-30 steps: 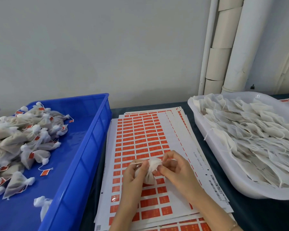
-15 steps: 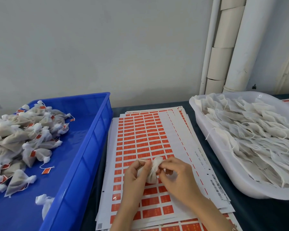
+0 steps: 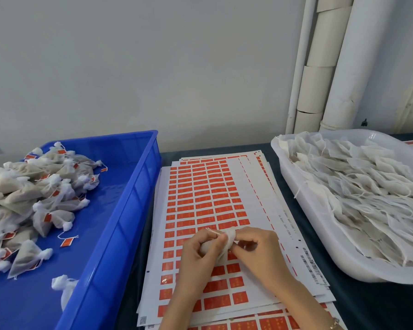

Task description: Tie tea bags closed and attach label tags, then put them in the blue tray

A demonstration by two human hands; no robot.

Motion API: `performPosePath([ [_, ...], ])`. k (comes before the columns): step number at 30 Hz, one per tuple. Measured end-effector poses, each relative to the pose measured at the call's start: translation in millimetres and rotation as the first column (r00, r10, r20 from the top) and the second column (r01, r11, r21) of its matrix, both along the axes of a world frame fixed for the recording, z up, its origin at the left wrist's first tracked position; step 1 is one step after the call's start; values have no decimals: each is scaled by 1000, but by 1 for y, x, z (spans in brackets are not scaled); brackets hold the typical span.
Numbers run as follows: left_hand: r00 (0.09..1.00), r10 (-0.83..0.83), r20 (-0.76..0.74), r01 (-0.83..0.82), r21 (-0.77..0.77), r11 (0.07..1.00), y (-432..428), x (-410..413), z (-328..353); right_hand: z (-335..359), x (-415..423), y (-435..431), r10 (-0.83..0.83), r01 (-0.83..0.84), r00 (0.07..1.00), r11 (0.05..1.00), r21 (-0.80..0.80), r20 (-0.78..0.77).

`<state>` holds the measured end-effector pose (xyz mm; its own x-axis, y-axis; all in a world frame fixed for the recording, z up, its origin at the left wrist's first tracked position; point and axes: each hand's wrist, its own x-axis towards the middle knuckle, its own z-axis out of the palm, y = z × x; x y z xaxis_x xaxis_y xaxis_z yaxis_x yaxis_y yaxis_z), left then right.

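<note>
Head view: your left hand and right hand meet over the near half of the stack of label sheets, which serves as the reference for all positions below. Between the two hands you hold one white tea bag, raised just above the sheets. Your left hand has its fingers curled round the body of the bag. Your right hand, fingers bent, pinches the gathered top of the bag from the other side, so both hands are closed on the same bag. A thin white string sticks out of the bag above your left thumb; whether a knot is made cannot be told. No tag can be made out on this bag. The sheets carry rows of orange-red labels, with the columns nearest the right edge bare. To the left of the sheets, touching their edge, stands the blue tray. It holds a heap of tied bags with orange tags at its far left, and one lone bag lies near its front. To the right of the sheets, just beside them, sits a white tray filled with flat, untied bags and loose strings. The sheets and the white tray rest on a dark tabletop. Behind the white tray, white pipes run up the wall. A bracelet shows on your right wrist at the bottom edge of the view.
</note>
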<state>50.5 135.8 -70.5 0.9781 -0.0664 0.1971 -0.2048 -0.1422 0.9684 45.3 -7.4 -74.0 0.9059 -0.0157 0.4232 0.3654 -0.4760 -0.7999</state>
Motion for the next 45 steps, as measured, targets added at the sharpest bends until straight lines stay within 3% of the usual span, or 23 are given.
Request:
performPosePath([
  [16, 995, 83, -64, -92, -163, 982, 4, 1, -1, -1, -5, 4, -26, 50, 949, 996, -70, 316],
  [23, 997, 78, -19, -80, -146, 986, 4, -1, 1, -2, -5, 3, -18, 44, 945, 997, -71, 327],
  [32, 994, 86, -70, -94, -116, 989, 2, 0, 1, -6, -4, 3, -6, 34, 945, 996, -79, 328],
  [39, 994, 103, -33, -103, 11, 995, -2, 0, -3, -10, -1, 1, -46, 60, 987, 995, -81, 154],
  [45, 988, 148, -34, -147, 32, 989, -3, 1, -7, -8, -2, 4, -73, 87, 992, 987, -134, 106],
])
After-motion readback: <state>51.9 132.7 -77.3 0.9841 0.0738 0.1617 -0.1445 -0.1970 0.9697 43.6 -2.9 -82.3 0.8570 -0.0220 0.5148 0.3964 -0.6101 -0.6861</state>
